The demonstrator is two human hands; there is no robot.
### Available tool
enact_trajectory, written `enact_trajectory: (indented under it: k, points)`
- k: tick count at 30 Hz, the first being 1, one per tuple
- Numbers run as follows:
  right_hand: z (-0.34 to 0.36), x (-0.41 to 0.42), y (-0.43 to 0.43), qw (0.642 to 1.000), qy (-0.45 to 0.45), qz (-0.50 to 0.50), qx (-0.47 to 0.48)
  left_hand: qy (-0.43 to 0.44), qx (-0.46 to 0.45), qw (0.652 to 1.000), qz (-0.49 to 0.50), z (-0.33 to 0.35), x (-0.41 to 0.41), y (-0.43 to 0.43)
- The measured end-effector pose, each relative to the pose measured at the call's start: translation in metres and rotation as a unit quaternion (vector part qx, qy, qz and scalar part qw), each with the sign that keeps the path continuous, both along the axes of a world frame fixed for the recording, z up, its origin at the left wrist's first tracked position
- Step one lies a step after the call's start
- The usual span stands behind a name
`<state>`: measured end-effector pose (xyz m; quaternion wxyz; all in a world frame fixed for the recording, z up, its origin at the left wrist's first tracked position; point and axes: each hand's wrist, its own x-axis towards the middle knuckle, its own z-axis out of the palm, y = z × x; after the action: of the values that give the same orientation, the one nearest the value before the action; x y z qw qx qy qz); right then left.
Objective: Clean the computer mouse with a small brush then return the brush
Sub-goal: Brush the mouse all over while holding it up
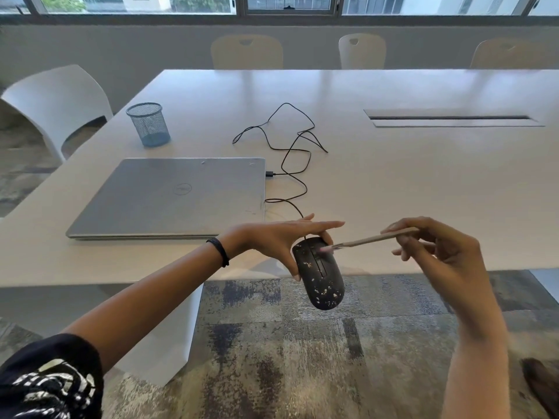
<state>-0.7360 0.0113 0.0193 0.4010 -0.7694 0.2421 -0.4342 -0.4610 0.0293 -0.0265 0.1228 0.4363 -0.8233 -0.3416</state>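
Note:
A black wired computer mouse [320, 275], speckled with pale crumbs, hangs in the air just off the table's near edge. My left hand [272, 240] grips its front end from the left, thumb under, fingers over the top. My right hand [438, 252] pinches a small brush [372, 238] with a pale handle, held nearly level. The brush's pinkish tip touches the mouse's right button near the scroll wheel. The mouse's black cable [290, 146] loops across the table to the laptop's side.
A closed silver laptop [169, 198] lies on the white table [423, 192] left of my hands. A blue mesh pen cup [148, 124] stands behind it. White chairs ring the table. A cable slot [450, 117] sits at the far right. Patterned carpet lies below.

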Motion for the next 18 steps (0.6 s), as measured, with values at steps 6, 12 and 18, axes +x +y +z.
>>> enact_trajectory:
  k: [6, 12, 18]
  points:
    - [-0.005, 0.013, 0.001, 1.000, -0.001, -0.018, -0.025, 0.010, 0.004, 1.000, 0.020, 0.001, 0.000, 0.003]
    - [-0.008, 0.012, 0.000, 0.998, -0.001, -0.009, -0.061, 0.011, -0.003, 1.000, 0.010, 0.005, -0.001, 0.003]
    - [-0.006, 0.000, 0.000, 0.999, 0.016, 0.005, -0.049, 0.005, -0.026, 1.000, 0.017, 0.011, 0.003, 0.003]
